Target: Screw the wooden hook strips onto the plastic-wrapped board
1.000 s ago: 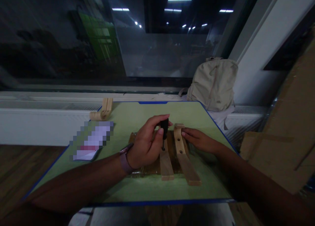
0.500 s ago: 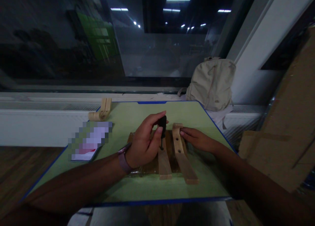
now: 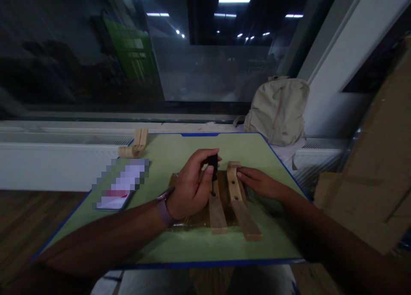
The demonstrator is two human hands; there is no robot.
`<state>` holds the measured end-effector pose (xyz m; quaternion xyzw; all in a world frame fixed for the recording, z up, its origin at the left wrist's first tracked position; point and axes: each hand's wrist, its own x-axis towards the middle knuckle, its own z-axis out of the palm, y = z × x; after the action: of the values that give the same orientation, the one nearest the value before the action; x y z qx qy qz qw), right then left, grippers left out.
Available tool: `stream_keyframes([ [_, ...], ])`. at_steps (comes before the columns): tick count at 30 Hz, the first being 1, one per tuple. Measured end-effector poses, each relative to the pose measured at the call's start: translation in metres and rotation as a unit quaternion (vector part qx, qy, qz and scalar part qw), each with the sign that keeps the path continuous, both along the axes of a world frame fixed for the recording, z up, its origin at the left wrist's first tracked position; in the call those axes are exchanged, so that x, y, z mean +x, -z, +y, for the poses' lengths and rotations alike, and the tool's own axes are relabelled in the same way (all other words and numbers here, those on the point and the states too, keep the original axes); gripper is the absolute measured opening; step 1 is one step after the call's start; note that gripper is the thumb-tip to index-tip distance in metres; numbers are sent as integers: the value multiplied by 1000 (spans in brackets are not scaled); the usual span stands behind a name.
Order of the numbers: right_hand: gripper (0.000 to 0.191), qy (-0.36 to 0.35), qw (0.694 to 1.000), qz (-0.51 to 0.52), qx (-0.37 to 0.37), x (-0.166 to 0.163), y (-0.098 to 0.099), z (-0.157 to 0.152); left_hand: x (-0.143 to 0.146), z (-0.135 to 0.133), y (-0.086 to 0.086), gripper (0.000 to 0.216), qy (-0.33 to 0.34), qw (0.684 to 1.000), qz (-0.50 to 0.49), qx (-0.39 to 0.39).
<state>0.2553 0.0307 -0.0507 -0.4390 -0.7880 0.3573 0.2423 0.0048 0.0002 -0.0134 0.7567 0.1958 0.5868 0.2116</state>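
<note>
My left hand [image 3: 195,183] is closed around the black handle of a screwdriver [image 3: 213,167], which stands nearly upright. Its tip meets a dark hole or screw in the left bent wooden piece [image 3: 218,216]; the upper end of that piece is partly hidden by my hand. Beside it lies a second bent wooden piece [image 3: 246,220] with two dark holes. My right hand [image 3: 260,183] grips the far part of this second piece at its right edge. Both pieces rest on a flat brown packet [image 3: 195,220] with a shiny, film-like surface.
A green table [image 3: 180,250] with a blue edge carries everything. At its far left stand more bent wooden pieces [image 3: 140,141], near a phone-like flat object [image 3: 123,188] that is pixelated. A beige backpack [image 3: 278,111] leans by the window; cardboard [image 3: 369,158] stands at the right.
The whole view has shifted slightly. Both hands keep their places on the screwdriver and the right wooden piece, with hardly any other visible movement.
</note>
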Motion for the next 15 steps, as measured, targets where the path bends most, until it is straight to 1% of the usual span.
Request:
stream_keyframes([
  [2,51,-4,1000,3,-1,0,0,0,0,-1,2,40,17,1000,-5,-8],
  [5,52,-11,1000,5,0,1,0,1,-1,0,2,38,26,1000,6,8],
  [7,51,-15,1000,4,4,1,2,1,-2,2,0,40,18,999,10,28],
  [11,52,-13,1000,-6,4,1,3,2,-2,4,-7,37,-24,997,29,74],
  [13,52,-13,1000,-5,-1,1,3,2,-1,3,-7,36,-31,997,36,68],
  [15,51,-17,1000,3,2,1,3,2,-1,1,-4,38,-16,999,21,30],
])
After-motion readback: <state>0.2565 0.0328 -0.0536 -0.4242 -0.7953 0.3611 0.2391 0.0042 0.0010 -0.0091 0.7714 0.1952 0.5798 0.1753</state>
